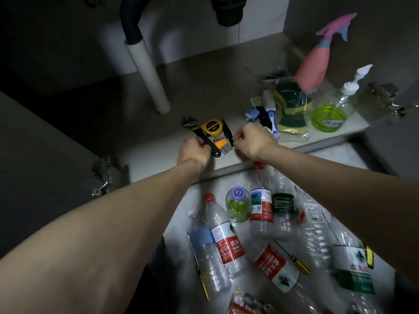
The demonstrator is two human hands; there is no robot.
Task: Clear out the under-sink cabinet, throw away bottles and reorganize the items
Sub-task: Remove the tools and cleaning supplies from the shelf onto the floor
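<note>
On the cabinet floor (204, 98) near its front edge lie a black adjustable wrench (195, 126), a yellow tape measure (212, 128), an orange-holdered set of hex keys (221, 146) and a slim black tool (227, 131). My left hand (192, 150) is closed on the wrench's handle. My right hand (252, 140) is closed at the near end of the slim black tool. Several empty plastic bottles (260, 214) lie on the floor in front of the cabinet.
A white drain pipe (149, 75) stands at the cabinet's middle. At the right are a pink spray bottle (315, 62), a clear pump bottle (344, 96), bagged sponges (292, 105) and a green lid (328, 118). Two yellow-handled screwdrivers (199, 268) lie among the bottles.
</note>
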